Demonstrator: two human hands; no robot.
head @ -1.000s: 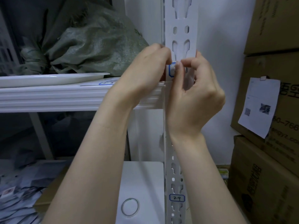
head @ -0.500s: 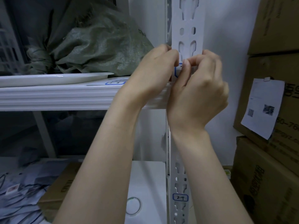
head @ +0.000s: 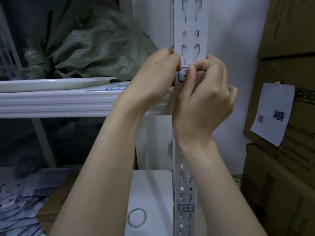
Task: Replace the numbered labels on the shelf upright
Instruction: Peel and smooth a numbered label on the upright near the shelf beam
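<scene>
Your right fingertips (head: 191, 69) pinch the right half of the blue-bordered label (head: 182, 74), thumb and forefinger curled tighter than a second ago. More of its left half shows now, with a "2" readable. Your left hand (head: 151, 79) curls at the label's left edge; whether it grips the label or only braces, I cannot tell. The label sits on the shelf upright (head: 190, 23), just above the shelf beam (head: 68, 101). I judge this swap unfinished; the lower label (head: 185, 208) waits.

Both your forearms reach up, wrists close together. Your left hand (head: 153, 74) pinches the label (head: 181, 76) at its left edge with curled fingers; your right hand (head: 204, 99) pinches it between thumb and forefinger.
</scene>
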